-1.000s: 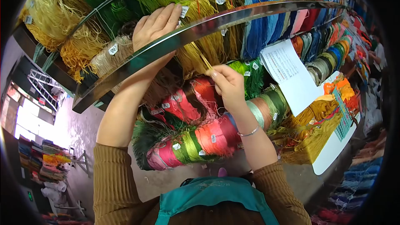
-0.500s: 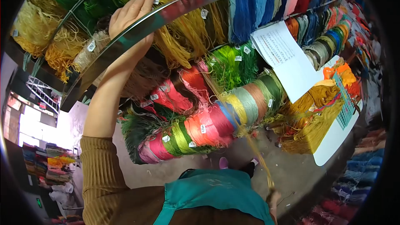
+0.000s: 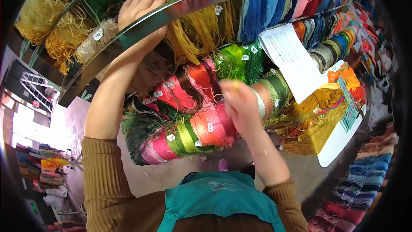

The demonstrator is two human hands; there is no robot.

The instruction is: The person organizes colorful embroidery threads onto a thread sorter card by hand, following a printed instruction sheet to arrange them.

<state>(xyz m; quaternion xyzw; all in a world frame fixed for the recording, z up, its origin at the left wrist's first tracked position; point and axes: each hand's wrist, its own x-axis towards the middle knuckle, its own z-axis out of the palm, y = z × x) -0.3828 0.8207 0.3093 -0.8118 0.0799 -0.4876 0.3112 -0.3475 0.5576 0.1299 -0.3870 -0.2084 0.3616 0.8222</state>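
Note:
My left hand (image 3: pixel 143 7) lies with its fingers stretched over hanks of thread behind the curved metal rim (image 3: pixel 189 5), next to olive-yellow thread (image 3: pixel 195 23) with white tags. Motion blurs my right hand (image 3: pixel 240 103), which is over the row of wound coloured thread; its fingers look bent, and a faint yellow smear shows at their tips. Whether it holds anything is unclear. Coral thread (image 3: pixel 207 129) lies left of the right hand, and brown and green thread (image 3: pixel 277 90) to its right.
A printed sheet (image 3: pixel 285 45) lies over the threads at centre right. Beside it are golden-brown hanks (image 3: pixel 307 135) and a white board (image 3: pixel 339 146). More hanks hang at the right (image 3: pixel 367 176) and far left (image 3: pixel 53 163). A teal apron (image 3: pixel 219 197) is below.
My right hand has risen from the lower right to the thread row. The long yellow strand stretched down to it is no longer visible. My left hand keeps its place on the hanks.

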